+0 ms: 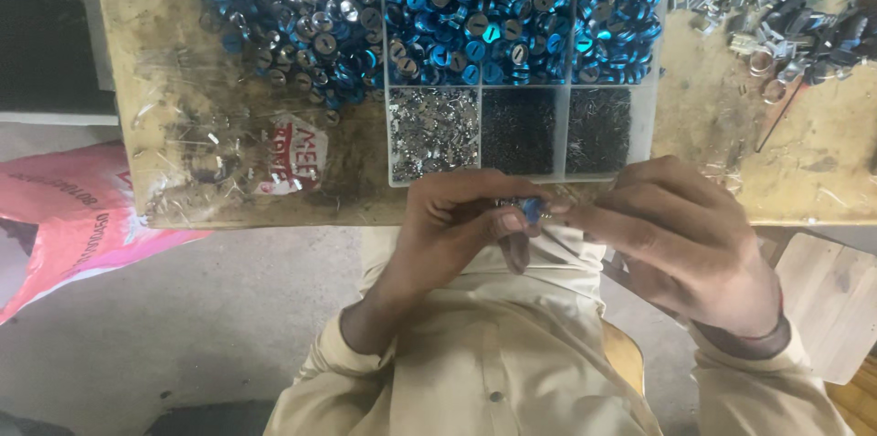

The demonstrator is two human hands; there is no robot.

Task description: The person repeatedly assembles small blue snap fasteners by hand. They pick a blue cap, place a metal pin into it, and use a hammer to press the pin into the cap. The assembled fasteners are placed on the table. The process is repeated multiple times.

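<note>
Head view shows my left hand [457, 221] pinching a small blue cylinder [533, 209] just below the compartment tray [650, 116]; my right hand [681, 240] closes fingertips on it; I should keep both grips steady and aligned.

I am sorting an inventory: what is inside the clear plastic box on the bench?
The clear plastic box has six compartments: three hold blue round caps, one shiny metal bits, two tiny dark pieces. The lower layers are covered.
</note>
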